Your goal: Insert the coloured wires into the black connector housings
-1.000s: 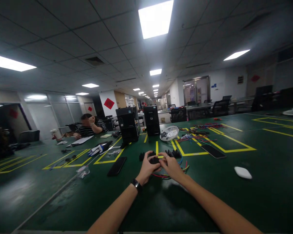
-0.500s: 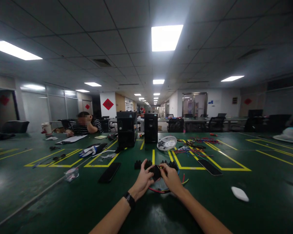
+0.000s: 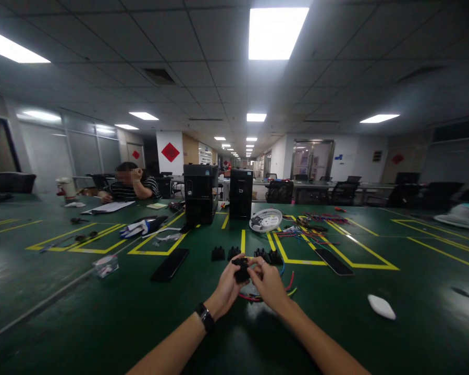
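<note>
A small dark block-like black part (image 3: 241,270) is gripped in my left hand (image 3: 230,286), with the thumb and fingers closed round it. My right hand (image 3: 269,281) works at the part's right edge, its fingertips pinched together. What lies between those fingertips is too small to make out. Beneath both hands, red, yellow-green and blue wires (image 3: 251,298) curve over the green table (image 3: 242,338). Just beyond the hands, several similar black parts (image 3: 218,253) stand in a row, some partly covered by my fingers.
Dark phones lie left (image 3: 170,264) and right (image 3: 334,261). Farther off are two black computer towers (image 3: 240,195), a white basket (image 3: 266,221) and loose wires (image 3: 308,234). A white rounded object (image 3: 381,307) lies at right, a small clear bag (image 3: 106,266) at left. A person (image 3: 135,182) sits across the table.
The black part has turned and shifted slightly left and down in my left hand, whose fingers have closed in. My right fingers have moved along with it. The camera has tilted up a little.
</note>
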Demonstrator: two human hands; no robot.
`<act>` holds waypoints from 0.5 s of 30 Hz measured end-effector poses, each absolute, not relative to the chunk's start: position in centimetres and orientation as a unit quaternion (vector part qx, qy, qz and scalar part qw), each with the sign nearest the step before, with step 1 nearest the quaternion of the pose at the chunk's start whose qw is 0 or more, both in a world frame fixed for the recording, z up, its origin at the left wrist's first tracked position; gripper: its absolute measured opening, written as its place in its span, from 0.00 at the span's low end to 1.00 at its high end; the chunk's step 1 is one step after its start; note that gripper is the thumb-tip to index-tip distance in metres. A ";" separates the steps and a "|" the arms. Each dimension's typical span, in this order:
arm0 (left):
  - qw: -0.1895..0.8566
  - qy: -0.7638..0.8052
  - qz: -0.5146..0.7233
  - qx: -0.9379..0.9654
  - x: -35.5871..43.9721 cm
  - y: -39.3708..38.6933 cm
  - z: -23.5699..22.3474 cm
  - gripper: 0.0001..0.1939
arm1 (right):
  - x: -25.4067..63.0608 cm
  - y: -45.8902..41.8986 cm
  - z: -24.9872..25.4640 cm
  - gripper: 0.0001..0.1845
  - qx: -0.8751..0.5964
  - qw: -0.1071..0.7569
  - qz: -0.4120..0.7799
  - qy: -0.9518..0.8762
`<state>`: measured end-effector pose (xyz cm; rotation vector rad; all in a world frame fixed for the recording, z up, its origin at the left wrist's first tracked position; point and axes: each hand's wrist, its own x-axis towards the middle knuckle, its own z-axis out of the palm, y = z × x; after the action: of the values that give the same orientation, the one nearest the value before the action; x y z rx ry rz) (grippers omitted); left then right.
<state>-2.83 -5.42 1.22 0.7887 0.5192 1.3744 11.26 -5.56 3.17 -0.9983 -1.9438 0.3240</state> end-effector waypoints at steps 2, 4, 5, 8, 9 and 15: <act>0.678 0.221 0.605 0.353 -2.8 -5.9 1.6 0.20 | 11.2 -5.7 3.3 0.08 -0.401 0.456 0.147 -0.781; 0.681 0.217 0.603 0.354 -2.8 -6.3 2.0 0.19 | 11.3 -5.7 3.4 0.08 -0.403 0.461 0.158 -0.775; 0.682 0.219 0.602 0.353 -2.8 -6.3 2.1 0.19 | 11.3 -5.8 3.5 0.08 -0.405 0.462 0.162 -0.772; 0.683 0.225 0.602 0.346 -2.8 -6.3 2.1 0.20 | 11.3 -5.8 3.6 0.07 -0.408 0.465 0.171 -0.767; 0.685 0.223 0.602 0.345 -2.7 -6.2 2.0 0.20 | 11.3 -5.8 3.6 0.07 -0.406 0.465 0.175 -0.767; 0.679 0.202 0.607 0.360 -2.6 -5.9 1.4 0.20 | 11.3 -5.9 3.7 0.07 -0.401 0.462 0.185 -0.769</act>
<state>-2.63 -5.89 1.39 0.8081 0.4525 1.3627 11.29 -5.88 3.70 -0.9851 -1.8914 0.4559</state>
